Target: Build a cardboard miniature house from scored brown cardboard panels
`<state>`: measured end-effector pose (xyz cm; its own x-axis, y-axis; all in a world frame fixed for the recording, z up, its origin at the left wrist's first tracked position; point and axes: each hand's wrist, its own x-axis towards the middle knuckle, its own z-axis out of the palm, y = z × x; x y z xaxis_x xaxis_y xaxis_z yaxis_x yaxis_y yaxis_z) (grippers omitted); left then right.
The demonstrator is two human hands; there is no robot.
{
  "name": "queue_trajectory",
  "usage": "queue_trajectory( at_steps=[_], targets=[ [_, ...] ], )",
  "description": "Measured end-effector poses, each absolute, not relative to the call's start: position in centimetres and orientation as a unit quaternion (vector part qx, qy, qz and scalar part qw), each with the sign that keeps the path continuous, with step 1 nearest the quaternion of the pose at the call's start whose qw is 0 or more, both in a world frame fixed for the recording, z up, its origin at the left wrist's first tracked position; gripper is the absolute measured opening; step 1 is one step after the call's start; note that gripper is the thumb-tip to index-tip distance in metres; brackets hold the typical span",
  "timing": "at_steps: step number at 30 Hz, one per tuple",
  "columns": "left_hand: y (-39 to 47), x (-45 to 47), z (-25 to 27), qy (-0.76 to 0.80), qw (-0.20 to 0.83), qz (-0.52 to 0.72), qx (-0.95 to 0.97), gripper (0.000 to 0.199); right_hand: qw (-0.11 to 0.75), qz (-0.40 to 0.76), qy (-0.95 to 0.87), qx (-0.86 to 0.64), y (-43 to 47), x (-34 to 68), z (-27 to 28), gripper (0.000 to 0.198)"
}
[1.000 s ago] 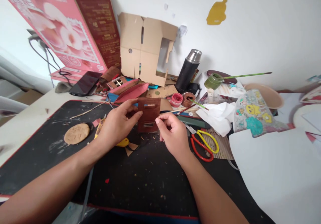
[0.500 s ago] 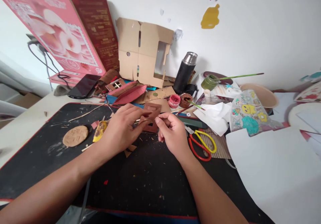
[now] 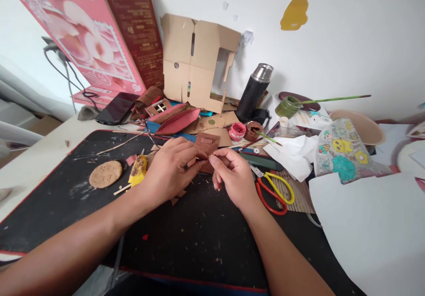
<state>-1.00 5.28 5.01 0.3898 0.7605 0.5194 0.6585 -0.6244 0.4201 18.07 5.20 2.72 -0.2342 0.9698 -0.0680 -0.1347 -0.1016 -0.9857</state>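
Note:
Above the black mat [image 3: 186,243], my left hand [image 3: 177,165] has its fingers drawn in towards the thumb. My right hand [image 3: 234,172] pinches with thumb and index finger right beside the left fingertips. Whatever is between the fingertips is too small and covered to make out. Directly behind both hands lies a brown painted cardboard piece [image 3: 207,142], its lower part covered by my fingers. Scissors [image 3: 274,194] with one red and one yellow handle rest to the right of my right hand. A yellow stained lump [image 3: 137,172] lies left of my left hand.
A round tan disc [image 3: 105,174] lies on the left. Behind stand a black flask [image 3: 254,93], a red paint pot [image 3: 237,131], a brown paint pot [image 3: 253,131] and a cut cardboard panel [image 3: 202,61]. White paper [image 3: 368,225] covers the right side.
My left fingers have come closer together, nearer the right fingertips. The thin pale strip seen between the hands is now hidden. The whole view has shifted slightly.

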Motion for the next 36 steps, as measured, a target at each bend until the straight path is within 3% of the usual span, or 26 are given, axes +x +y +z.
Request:
queue_trajectory(
  at_steps=[6,14,24,36],
  targets=[
    [4.9,-1.1,5.8,0.422,0.079,0.342,0.836,0.011,0.438,0.622,-0.504,-0.408,5.1,18.0,2.8,0.033],
    [5.4,-2.8,6.6,0.386,0.171,0.271,0.865,0.013,0.397,0.605,-0.551,-0.416,5.0,18.1,2.7,0.03],
    [5.7,-3.4,6.3,0.424,0.185,0.288,0.839,0.014,0.376,0.552,-0.596,-0.445,4.9,18.1,2.3,0.023],
    [5.1,-3.0,3.7,0.376,0.107,0.076,0.917,0.01,0.409,0.574,-0.554,-0.443,5.0,18.2,2.4,0.029]
  ],
)
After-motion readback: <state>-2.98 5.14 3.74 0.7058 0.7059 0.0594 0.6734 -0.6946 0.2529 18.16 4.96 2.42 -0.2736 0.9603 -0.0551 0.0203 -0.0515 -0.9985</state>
